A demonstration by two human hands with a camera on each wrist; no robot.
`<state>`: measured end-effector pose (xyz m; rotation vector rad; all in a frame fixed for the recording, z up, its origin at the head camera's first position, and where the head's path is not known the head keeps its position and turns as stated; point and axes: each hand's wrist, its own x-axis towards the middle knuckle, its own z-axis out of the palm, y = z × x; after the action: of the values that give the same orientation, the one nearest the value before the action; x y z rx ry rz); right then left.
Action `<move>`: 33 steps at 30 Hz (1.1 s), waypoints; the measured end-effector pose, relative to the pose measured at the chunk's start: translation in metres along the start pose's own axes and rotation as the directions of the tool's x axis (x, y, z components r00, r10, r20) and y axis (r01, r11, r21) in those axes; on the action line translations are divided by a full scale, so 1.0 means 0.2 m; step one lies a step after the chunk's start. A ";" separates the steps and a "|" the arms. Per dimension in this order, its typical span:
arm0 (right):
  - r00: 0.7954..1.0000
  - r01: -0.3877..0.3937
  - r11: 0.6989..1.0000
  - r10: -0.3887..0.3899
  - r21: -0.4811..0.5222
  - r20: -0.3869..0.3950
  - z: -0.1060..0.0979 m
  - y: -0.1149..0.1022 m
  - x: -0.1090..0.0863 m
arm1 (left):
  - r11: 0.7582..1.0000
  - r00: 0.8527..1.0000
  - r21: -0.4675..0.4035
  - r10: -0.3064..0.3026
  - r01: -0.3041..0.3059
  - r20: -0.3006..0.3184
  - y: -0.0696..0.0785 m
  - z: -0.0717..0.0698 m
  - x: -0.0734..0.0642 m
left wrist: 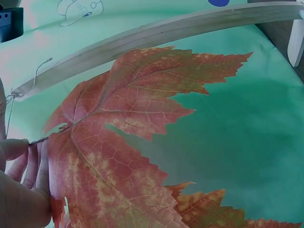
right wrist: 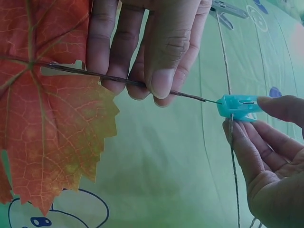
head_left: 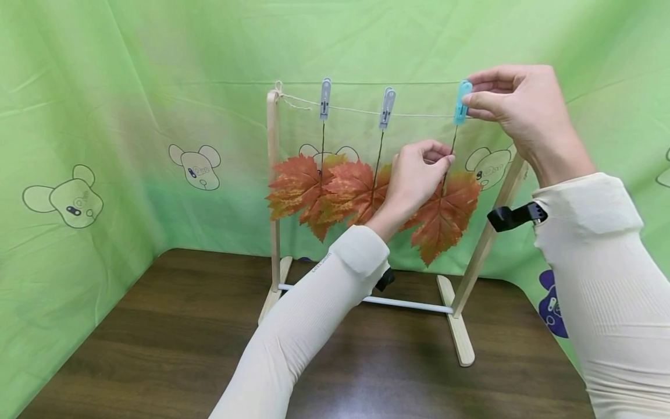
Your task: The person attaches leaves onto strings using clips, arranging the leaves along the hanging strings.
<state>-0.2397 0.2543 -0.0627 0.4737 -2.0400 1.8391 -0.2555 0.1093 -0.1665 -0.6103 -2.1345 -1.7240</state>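
Note:
At the right end of the string, my right hand (head_left: 528, 110) pinches a blue clothespin (head_left: 462, 103) between thumb and fingers. The pin sits over the string (right wrist: 233, 166), and the tip of a leaf's stem (right wrist: 190, 96) reaches into its jaws. Lower down, my left hand (head_left: 419, 177) pinches that same stem between thumb and fingertips. The orange-red maple leaf (head_left: 442, 212) hangs below, its blade spread wide in the left wrist view. Two more maple leaves, one at left (head_left: 303, 189) and one in the middle (head_left: 353, 183), hang from grey clothespins.
A wooden frame with a left post (head_left: 273, 192) and a right post (head_left: 484, 250) holds the string. Its feet and white crossbar (head_left: 408, 304) stand on the dark wooden table (head_left: 157, 349). A green cloth (head_left: 235, 46) with printed mouse faces hangs behind.

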 end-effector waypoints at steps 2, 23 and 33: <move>1.000 -0.002 1.000 0.002 -0.005 0.000 0.00 0.00 0.00 | 1.000 1.000 -0.001 0.002 -0.002 0.005 0.00 0.00 0.00; 0.999 0.029 0.999 -0.029 -0.015 -0.021 -0.02 0.02 -0.03 | 0.999 1.000 0.034 0.016 -0.017 0.017 -0.01 -0.01 0.00; 0.996 0.087 0.994 -0.084 0.059 -0.042 -0.02 0.03 -0.06 | 0.999 0.999 0.035 0.026 -0.027 0.018 -0.01 -0.03 0.00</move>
<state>-0.2318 0.2586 -0.0729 0.5282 -1.9123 1.8496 -0.2566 0.1037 -0.1671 -0.6438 -2.1537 -1.6701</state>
